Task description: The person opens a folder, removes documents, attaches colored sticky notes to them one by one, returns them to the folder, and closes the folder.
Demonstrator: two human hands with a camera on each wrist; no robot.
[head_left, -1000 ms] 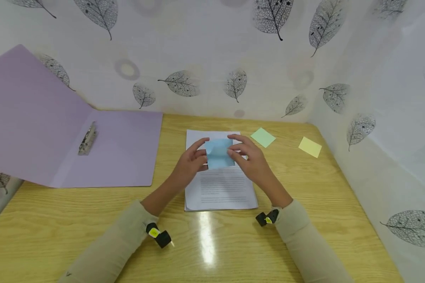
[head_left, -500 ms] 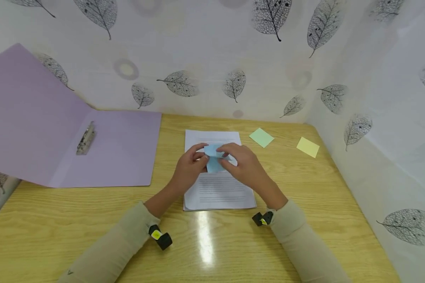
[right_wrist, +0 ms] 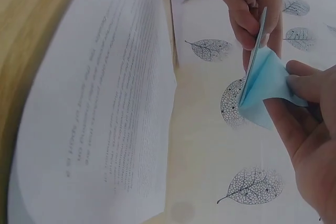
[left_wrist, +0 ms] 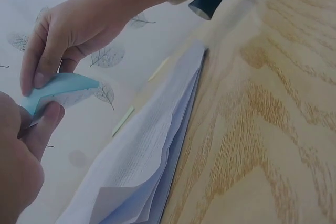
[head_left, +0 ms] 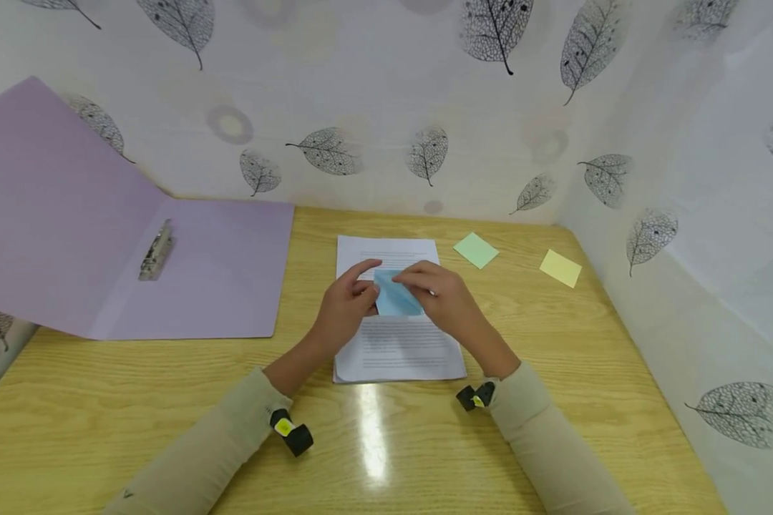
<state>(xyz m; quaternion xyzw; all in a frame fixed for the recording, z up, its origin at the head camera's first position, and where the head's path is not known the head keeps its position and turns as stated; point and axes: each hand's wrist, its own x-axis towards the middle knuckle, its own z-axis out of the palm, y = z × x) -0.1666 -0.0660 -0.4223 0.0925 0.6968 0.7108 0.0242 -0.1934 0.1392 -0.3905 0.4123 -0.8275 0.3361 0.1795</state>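
A blue sticky note pad (head_left: 396, 299) is held in the air above a stack of printed paper (head_left: 399, 357). My left hand (head_left: 344, 306) pinches its left edge between thumb and fingers. My right hand (head_left: 449, 300) pinches a blue sheet (right_wrist: 270, 80) at its free corner. In the right wrist view this sheet curves away from a thin flat piece gripped by the left hand, the two meeting along one edge. The left wrist view also shows the bent blue paper (left_wrist: 65, 81) between both hands. Some fingertips are hidden behind it.
An open purple folder (head_left: 225, 272) with a metal clip (head_left: 157, 252) lies at the left. A green note (head_left: 476, 250) and a yellow note (head_left: 560, 268) lie at the back right of the wooden table (head_left: 554, 343). A leaf-patterned curtain (head_left: 373, 93) hangs behind.
Both hands have come lower and the right hand has moved left, closer to the left hand. The blue paper, spread nearly flat a second ago, now has a sheet bent diagonally.
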